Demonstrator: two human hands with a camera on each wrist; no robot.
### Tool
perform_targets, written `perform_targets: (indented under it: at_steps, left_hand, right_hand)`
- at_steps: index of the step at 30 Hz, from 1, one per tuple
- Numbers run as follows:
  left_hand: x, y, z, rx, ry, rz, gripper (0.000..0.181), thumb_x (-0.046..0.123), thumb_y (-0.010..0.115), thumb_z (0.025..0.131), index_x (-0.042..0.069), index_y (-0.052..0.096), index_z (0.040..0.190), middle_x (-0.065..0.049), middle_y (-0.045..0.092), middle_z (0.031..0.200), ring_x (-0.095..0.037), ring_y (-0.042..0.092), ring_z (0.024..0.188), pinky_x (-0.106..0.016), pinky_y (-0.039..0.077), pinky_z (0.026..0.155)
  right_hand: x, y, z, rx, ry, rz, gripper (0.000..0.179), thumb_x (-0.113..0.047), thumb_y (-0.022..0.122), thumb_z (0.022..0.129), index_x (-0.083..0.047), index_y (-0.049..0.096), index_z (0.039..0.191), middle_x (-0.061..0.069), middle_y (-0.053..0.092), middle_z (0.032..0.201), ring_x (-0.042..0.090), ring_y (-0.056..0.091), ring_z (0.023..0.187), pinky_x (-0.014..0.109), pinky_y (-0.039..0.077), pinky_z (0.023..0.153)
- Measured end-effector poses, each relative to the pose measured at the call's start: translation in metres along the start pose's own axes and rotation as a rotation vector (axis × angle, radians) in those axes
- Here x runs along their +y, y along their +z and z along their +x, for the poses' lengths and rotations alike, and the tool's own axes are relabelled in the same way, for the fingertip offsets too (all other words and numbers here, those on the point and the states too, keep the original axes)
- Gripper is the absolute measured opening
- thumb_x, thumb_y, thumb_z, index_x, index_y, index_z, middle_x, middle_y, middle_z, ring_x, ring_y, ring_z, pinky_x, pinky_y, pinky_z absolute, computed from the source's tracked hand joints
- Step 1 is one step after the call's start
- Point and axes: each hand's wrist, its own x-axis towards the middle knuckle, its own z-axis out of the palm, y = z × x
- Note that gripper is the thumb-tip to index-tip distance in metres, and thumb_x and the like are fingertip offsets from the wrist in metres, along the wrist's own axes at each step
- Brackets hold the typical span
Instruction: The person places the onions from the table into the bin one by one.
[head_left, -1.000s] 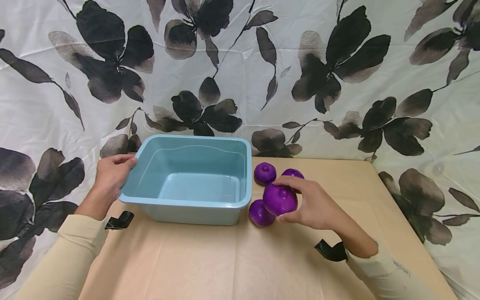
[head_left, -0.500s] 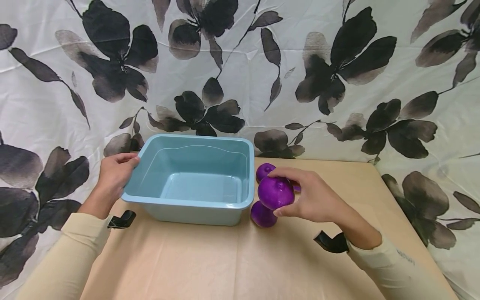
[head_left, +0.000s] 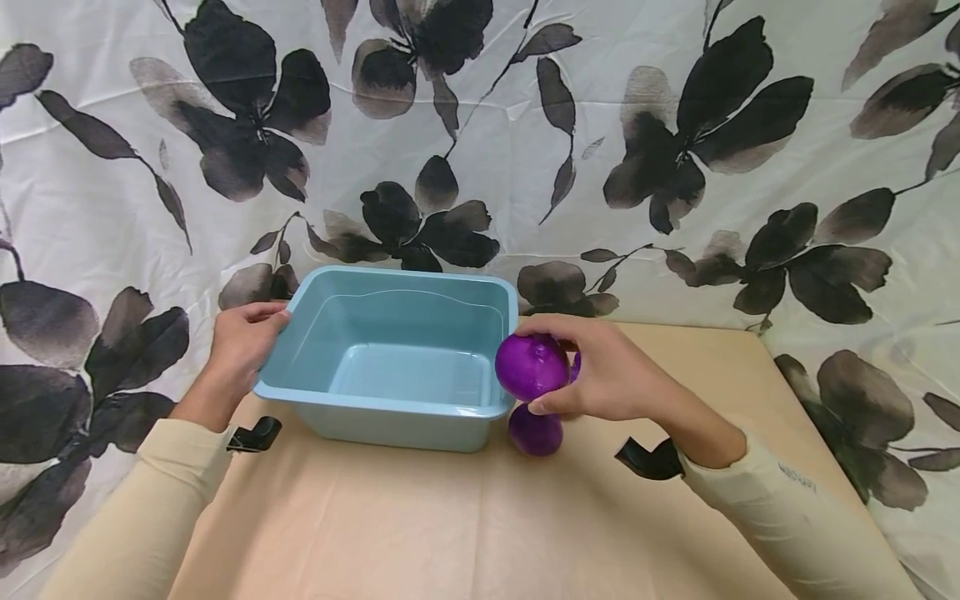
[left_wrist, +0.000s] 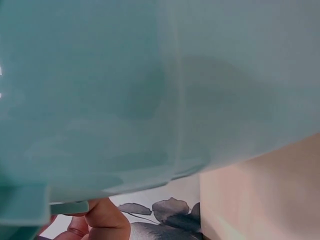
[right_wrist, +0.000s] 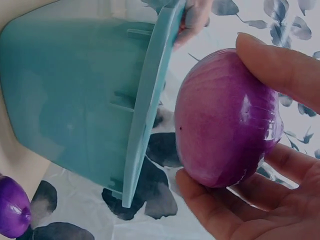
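With thumb and fingers, my right hand (head_left: 611, 371) holds a shiny red onion (head_left: 531, 367) just over the right rim of a light blue plastic basin (head_left: 382, 406). In the right wrist view, the held onion (right_wrist: 227, 120) is seen apart from the basin's rim (right_wrist: 150, 110). Two more onions show in the head view: one (head_left: 536, 431) on the table below my hand, and a sliver of another (head_left: 575, 367) behind my fingers. At the basin's left side my left hand (head_left: 243, 350) grips the rim. No onion is visible inside the basin.
The basin stands on a light tan table (head_left: 420, 517). A white cloth with dark flowers (head_left: 517, 125) hangs behind it and at both sides. In the right wrist view, one onion (right_wrist: 12, 207) lies beside the basin.
My right hand has moved left and slightly up with the onion, reaching the basin's right rim. It now covers the onions at the back. The left hand keeps its grip on the rim.
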Motion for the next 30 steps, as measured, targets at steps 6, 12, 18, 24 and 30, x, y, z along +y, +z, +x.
perform_targets:
  at_steps: [6,12,18,24,30]
  left_hand:
    - [0.002,0.003,-0.001,0.014,0.002,-0.011,0.046,0.026,0.051,0.109,0.003,0.057,0.147,-0.024,0.057,0.143,-0.038,0.061,0.123,-0.055,0.051,0.105]
    - [0.002,0.002,-0.001,0.027,0.001,-0.014,0.045,0.026,0.052,0.108,0.004,0.059,0.146,-0.023,0.058,0.142,-0.038,0.06,0.122,-0.054,0.05,0.105]
    - [0.002,0.002,-0.002,0.03,-0.003,-0.013,0.044,0.026,0.052,0.108,0.004,0.06,0.146,-0.023,0.059,0.142,-0.038,0.061,0.122,-0.053,0.051,0.105]
    - [0.002,0.001,-0.002,0.032,0.005,-0.01,0.044,0.027,0.052,0.108,0.005,0.06,0.145,-0.024,0.06,0.142,-0.037,0.062,0.122,-0.052,0.051,0.103]
    - [0.0,0.001,-0.003,0.032,-0.002,-0.021,0.043,0.026,0.053,0.108,0.005,0.061,0.144,-0.024,0.061,0.143,-0.038,0.062,0.123,-0.053,0.051,0.104]
  right_hand:
    - [-0.001,0.002,0.016,-0.027,-0.026,-0.048,0.072,-0.022,0.098,0.067,-0.022,0.067,0.133,0.0,0.073,0.122,0.022,0.068,0.102,0.038,0.06,0.081]
    - [-0.005,0.004,0.032,-0.05,-0.043,-0.053,0.073,-0.021,0.096,0.066,-0.021,0.067,0.133,0.002,0.073,0.122,0.024,0.069,0.104,0.039,0.061,0.081]
    - [-0.011,0.008,0.047,-0.072,-0.022,-0.037,0.073,-0.021,0.097,0.066,-0.024,0.067,0.132,-0.002,0.072,0.121,0.021,0.068,0.105,0.037,0.059,0.082]
    - [-0.016,0.013,0.064,-0.079,-0.054,-0.067,0.072,-0.022,0.097,0.066,-0.023,0.068,0.132,-0.002,0.073,0.122,0.019,0.067,0.106,0.037,0.059,0.083]
    - [-0.019,0.021,0.078,-0.104,-0.057,-0.074,0.071,-0.024,0.096,0.067,-0.023,0.068,0.133,0.0,0.073,0.123,0.021,0.068,0.106,0.035,0.059,0.082]
